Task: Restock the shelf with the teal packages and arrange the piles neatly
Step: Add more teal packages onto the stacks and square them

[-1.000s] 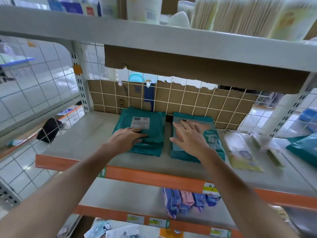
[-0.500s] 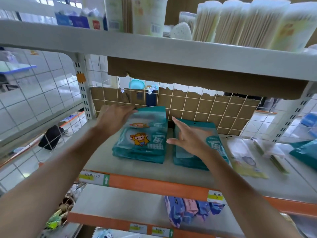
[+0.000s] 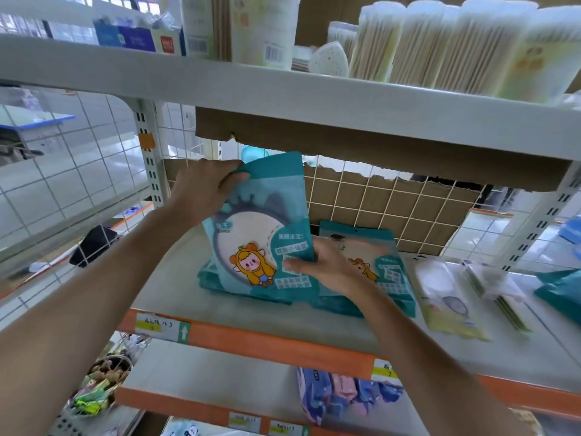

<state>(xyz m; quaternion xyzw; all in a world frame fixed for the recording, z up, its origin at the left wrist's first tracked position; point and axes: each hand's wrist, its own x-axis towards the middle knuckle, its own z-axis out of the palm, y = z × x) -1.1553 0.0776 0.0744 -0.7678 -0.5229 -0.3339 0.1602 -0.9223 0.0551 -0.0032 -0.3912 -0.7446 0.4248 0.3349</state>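
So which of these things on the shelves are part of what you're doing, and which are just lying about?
Part of the job:
teal package, held up by left hand and right hand
left pile beneath it
right pile
shelf

Just lying about:
pale yellow packets
cotton-swab tubs above
purple and pink packs below

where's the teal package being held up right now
In the head view, left of centre: the teal package stands upright over the left pile on the middle shelf, left hand gripping its top corner, right hand its lower right edge.
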